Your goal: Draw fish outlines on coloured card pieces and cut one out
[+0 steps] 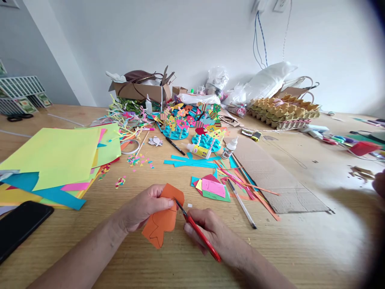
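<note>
My left hand (152, 204) pinches a piece of orange paper (164, 220) that bears a drawn dark outline, with a tail-like shape at its lower end. Red-handled scissors (200, 233) are gripped in my right hand (210, 230), their blades meeting the right edge of the orange paper near my left thumb. Just beyond my hands lie small cut pieces of coloured paper (213, 188), a pink one on top with pen lines. A pen with a clear barrel (242, 204) rests to their right, and a tiny white scrap (189, 205) sits between my hands.
Stacked coloured sheets (54, 154) and a black phone (24, 224) are at left. Glue bottles (229, 147) stand and lie by blue egg-carton bases (207, 141) with paper fish. Flat cardboard (273, 176) lies right, egg trays (282, 108) behind. Another person's hand (379, 183) shows at far right.
</note>
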`<state>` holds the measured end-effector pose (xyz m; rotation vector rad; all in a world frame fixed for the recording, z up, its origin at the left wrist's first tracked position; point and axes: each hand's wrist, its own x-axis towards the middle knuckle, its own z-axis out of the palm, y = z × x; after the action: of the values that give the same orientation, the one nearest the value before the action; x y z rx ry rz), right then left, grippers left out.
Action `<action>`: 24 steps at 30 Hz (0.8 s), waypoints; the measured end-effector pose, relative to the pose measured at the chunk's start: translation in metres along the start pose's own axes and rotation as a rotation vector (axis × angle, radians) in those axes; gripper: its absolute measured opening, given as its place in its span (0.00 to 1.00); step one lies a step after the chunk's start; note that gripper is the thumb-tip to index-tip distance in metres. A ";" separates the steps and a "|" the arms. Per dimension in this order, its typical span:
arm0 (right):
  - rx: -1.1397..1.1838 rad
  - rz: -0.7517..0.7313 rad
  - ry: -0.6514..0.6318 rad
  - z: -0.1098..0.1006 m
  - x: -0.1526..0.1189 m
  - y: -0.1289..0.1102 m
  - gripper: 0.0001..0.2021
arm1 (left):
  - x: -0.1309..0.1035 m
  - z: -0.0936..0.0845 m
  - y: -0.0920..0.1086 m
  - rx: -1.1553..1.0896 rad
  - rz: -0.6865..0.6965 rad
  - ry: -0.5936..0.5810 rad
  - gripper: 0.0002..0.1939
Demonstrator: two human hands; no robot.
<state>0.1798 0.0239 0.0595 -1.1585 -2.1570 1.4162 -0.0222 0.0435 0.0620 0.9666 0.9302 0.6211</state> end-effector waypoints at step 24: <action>-0.141 -0.012 -0.014 -0.003 -0.002 0.000 0.18 | -0.005 -0.005 0.007 0.094 -0.004 -0.091 0.12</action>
<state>0.1834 0.0241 0.0617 -1.1855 -2.3014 1.2885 -0.0291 0.0448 0.0687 1.0683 0.8867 0.5293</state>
